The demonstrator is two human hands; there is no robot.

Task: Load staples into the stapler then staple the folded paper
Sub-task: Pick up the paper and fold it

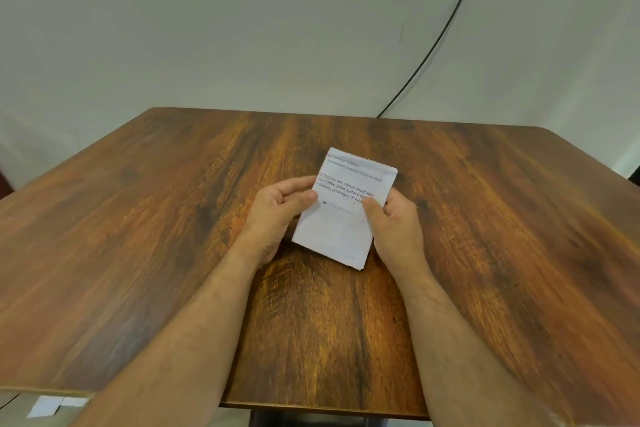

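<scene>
A folded white paper (pixel 346 215) with printed text is held above the middle of the wooden table (pixel 173 218). My left hand (pixel 277 211) pinches its left edge between thumb and fingers. My right hand (pixel 394 222) grips its right edge, thumb on top of the sheet. No stapler or staples show in this view.
A black cable (pixel 446 24) runs down the pale wall to the table's far edge. White scraps of paper (pixel 52 404) lie on the floor below the table's near left edge.
</scene>
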